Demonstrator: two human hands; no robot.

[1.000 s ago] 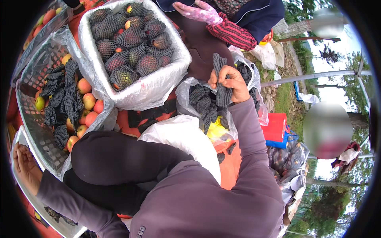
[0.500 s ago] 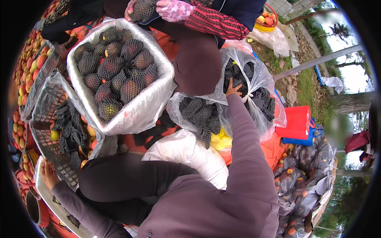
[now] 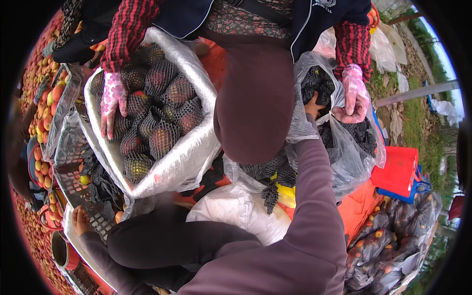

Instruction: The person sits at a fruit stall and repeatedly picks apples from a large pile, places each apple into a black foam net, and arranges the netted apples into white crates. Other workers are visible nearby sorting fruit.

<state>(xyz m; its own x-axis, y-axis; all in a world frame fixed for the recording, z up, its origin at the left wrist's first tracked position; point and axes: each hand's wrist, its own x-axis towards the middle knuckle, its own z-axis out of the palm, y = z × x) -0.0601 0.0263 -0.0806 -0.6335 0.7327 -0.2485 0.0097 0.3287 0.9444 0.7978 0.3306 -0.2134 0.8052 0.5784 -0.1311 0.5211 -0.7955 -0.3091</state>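
Observation:
My right hand (image 3: 313, 104) reaches into a clear plastic bag (image 3: 304, 129), fingers apart on dark foam net sleeves (image 3: 318, 81); some fingertips are hidden among them. At far left, my left hand (image 3: 81, 221) rests by the edge of a grey lattice crate (image 3: 69, 184), fingers loosely bent and holding nothing I can see. Dark net sleeves (image 3: 96, 172) and a few apples lie in that crate. A box lined with white foam (image 3: 169, 169) holds several net-wrapped apples (image 3: 162, 140). A co-worker's floral-gloved hand (image 3: 114, 101) touches these apples; the other gloved hand (image 3: 353, 96) is beside the gathered plastic.
The co-worker's brown-clad knee (image 3: 253, 103) juts between box and bag. A white sack (image 3: 241, 209) lies before me. To the right stand a red bag (image 3: 396, 169) and bagged apples (image 3: 376, 243). Loose apples (image 3: 44, 123) cover the far left; a metal pole (image 3: 415, 93) slants at right.
The co-worker has leaned in and parted both gloved hands, one onto the boxed apples, one to the bag; the netted item they held is gone from them. My right hand has sunk deeper among the sleeves.

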